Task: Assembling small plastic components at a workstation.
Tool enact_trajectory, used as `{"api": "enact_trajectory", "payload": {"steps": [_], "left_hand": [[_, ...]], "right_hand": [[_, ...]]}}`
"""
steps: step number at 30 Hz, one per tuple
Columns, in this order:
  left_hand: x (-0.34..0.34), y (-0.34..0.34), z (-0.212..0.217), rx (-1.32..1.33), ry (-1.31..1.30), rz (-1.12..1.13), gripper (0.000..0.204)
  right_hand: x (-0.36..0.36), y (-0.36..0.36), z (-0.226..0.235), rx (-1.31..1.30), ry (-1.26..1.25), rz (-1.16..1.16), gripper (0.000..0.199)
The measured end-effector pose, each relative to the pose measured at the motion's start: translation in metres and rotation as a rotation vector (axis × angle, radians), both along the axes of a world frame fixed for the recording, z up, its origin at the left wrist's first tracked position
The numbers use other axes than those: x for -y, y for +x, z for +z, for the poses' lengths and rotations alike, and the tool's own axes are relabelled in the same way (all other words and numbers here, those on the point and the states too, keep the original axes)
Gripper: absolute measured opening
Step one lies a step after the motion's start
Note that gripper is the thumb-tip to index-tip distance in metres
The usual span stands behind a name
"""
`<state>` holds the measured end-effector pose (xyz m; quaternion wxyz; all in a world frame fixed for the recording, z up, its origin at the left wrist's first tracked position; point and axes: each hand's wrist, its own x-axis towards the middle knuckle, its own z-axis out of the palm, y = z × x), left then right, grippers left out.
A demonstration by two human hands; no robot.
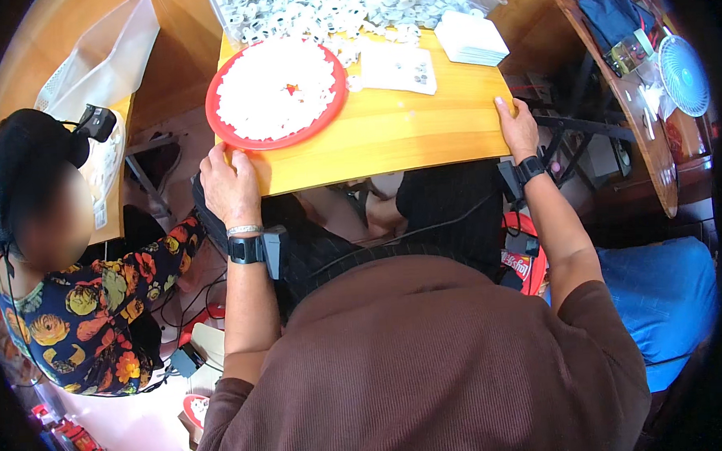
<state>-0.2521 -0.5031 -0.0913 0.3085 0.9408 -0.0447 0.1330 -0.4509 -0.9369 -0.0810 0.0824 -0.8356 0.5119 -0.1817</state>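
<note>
My left hand [230, 187] grips the near left corner of a small wooden table [421, 128], fingers curled over its edge. My right hand [517, 127] holds the table's near right corner in the same way. On the table, just beyond my left hand, lies a red round tray [227, 126] heaped with small white pieces and one red bit in the middle. A white printed sheet [399, 67] lies right of the tray. Both wrists wear black bands.
A clear bag [341, 2] of several white pieces sits at the table's far edge, with a stack of white cards [472, 38] to its right. A person in a flowered top [88, 313] sits at my left. A small fan [684, 74] stands on a round table at right.
</note>
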Motion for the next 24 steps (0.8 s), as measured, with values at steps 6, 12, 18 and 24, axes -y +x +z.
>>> {"api": "enact_trajectory", "payload": {"steps": [6,12,18,24], "left_hand": [[-0.0004,-0.0010,0.0010,-0.012,-0.005,-0.001,0.035],[-0.0010,-0.0013,0.0025,-0.010,-0.015,0.007,0.035],[-0.0022,-0.0026,0.0005,0.011,0.011,0.002,0.034],[-0.0006,-0.0048,0.0021,0.004,0.029,-0.014,0.036]], "right_hand": [[0.0009,0.0005,0.0017,-0.005,0.026,-0.007,0.071],[0.0024,0.0022,0.0012,-0.007,0.038,-0.005,0.071],[-0.0007,0.0015,0.0049,-0.008,0.031,0.003,0.071],[0.0044,-0.0043,-0.0010,0.012,0.023,0.021,0.072]]}}
